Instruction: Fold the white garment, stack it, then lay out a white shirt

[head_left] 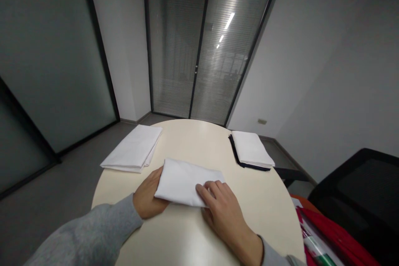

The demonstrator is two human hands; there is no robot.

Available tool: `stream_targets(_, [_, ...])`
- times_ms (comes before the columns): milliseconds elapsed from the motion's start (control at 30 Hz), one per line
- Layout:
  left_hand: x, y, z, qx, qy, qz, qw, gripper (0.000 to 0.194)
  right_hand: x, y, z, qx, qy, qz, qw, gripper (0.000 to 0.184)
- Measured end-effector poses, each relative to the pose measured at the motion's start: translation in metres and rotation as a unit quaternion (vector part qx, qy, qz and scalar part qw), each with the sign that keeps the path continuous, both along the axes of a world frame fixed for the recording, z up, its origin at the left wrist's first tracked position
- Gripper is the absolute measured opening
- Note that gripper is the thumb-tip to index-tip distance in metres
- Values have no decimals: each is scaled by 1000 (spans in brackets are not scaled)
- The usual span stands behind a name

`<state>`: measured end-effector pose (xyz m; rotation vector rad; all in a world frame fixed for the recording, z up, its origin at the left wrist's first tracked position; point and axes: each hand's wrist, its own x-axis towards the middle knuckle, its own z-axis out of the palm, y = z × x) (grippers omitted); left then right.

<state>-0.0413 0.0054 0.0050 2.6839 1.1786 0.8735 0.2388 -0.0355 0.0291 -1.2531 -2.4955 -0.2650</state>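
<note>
The folded cloth [187, 181] lies on the counter [268, 208]; left hand [149, 197] grips its edge, right hand [222, 208] rests flat, fingers spread. Pressing evenly would probably keep the layers aligned.

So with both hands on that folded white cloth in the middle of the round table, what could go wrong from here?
1. The left hand grips the folded white cloth at one end while the right hand only presses its near edge; lifting it could let the layers slide open.
2. The white folded stack on a dark layer lies at the round cream table's far right edge; a nudge might push it off.
</note>
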Motion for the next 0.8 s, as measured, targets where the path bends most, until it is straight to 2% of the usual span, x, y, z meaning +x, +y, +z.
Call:
stream_targets(67, [1, 3, -1, -3, -12, 8, 1000, 51, -3, 6, 3, -12, -15, -3, 1000, 69])
stream_targets(133, [1, 7, -3, -16, 3, 36, 999, 51, -5, 16, 8, -12, -19, -10, 1000, 73])
stream_targets(233, [-2, 12, -5, -87, 39, 81, 992, 61, -11, 36, 14, -8, -30, 6, 1000, 68])
stream_targets(333, [-8, 15, -6, -159, 43, 88, 982, 68, -14, 53, 9, -9, -61, 57, 996, 64])
stream_targets(400, [-13, 17, -6, -162, 42, 71, 983, 69, -13, 59, 0, -6, -75, 85, 994, 62])
stream_targets(500, [-17, 16, -6, -123, 40, 31, 991, 69, -6, 63, -12, 3, -84, 117, 990, 62])
stream_targets(633, [-18, 16, -7, -105, -8, -25, 994, 54, 3, 61, -19, 14, -91, 140, 986, 65])
stream_targets(733, [-27, 18, -2, -155, -65, -68, 983, 53, 5, 56, -21, 25, -88, 139, 986, 69])
stream_targets(800, [-35, 19, 4, -244, -127, -100, 956, 59, 4, 54, -23, 33, -88, 137, 986, 69])
